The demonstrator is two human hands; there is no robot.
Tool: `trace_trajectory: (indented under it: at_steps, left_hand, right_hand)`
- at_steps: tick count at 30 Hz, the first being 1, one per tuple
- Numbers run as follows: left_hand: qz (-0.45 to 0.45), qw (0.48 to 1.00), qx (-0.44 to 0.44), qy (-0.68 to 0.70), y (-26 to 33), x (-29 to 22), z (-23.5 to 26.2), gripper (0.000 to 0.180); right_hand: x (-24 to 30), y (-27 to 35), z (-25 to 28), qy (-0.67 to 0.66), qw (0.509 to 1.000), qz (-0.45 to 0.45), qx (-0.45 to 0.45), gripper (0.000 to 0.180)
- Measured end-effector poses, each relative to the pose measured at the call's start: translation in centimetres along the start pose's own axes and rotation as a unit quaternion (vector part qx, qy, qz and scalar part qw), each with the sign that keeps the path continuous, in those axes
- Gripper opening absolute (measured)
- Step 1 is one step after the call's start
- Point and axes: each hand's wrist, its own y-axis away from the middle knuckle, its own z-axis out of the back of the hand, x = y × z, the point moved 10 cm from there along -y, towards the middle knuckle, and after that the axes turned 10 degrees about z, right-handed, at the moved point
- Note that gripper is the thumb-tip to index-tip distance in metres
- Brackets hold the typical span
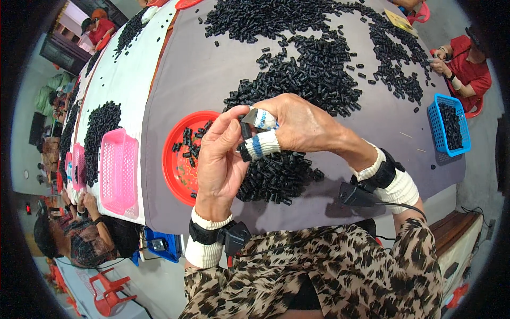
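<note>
black part (246, 130) pinched over table's (372, 127) near edge

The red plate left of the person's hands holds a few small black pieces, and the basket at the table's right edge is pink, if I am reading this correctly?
Not quite: the basket at the table's right edge is blue, as the head view shows; the pink ones sit on the left. The red plate does lie left of the hands and holds a few small black pieces.

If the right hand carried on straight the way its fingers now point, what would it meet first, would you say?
Most likely the left hand, directly ahead of the right hand; beyond lies the red plate. Depth between the hands is unclear.
</note>
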Motion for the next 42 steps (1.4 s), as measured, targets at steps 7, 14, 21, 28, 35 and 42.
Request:
trace_trajectory:
  at_steps: [7,14,21,28,35,42]
  left_hand:
    - [0.000,1.000,-0.012,0.007,0.1,0.1,0.3,0.025]
    - [0.007,0.999,0.014,0.031,0.1,0.2,1.1,0.029]
    - [-0.003,0.999,-0.031,0.024,0.1,0.2,1.4,0.026]
    - [-0.004,1.000,-0.013,-0.003,0.3,0.0,1.0,0.030]
    - [-0.001,0.999,-0.006,0.036,0.0,0.1,1.0,0.029]
    - [0.008,0.998,0.013,0.055,-0.2,0.9,1.2,0.031]
  right_hand:
    - [-0.5,0.0,-0.3,0.011,1.000,0.008,0.012,0.032]
    - [-0.2,-0.4,-0.5,0.018,1.000,0.012,0.012,0.034]
    - [-1.0,-0.3,-0.9,0.045,0.998,-0.008,0.038,0.029]
    - [-1.5,-0.3,-1.3,0.033,0.998,-0.012,0.048,0.030]
    - [-0.7,-0.2,-0.7,-0.040,0.999,-0.021,0.006,0.031]
    - [-0.8,0.2,0.2,-0.025,0.998,-0.040,-0.036,0.034]
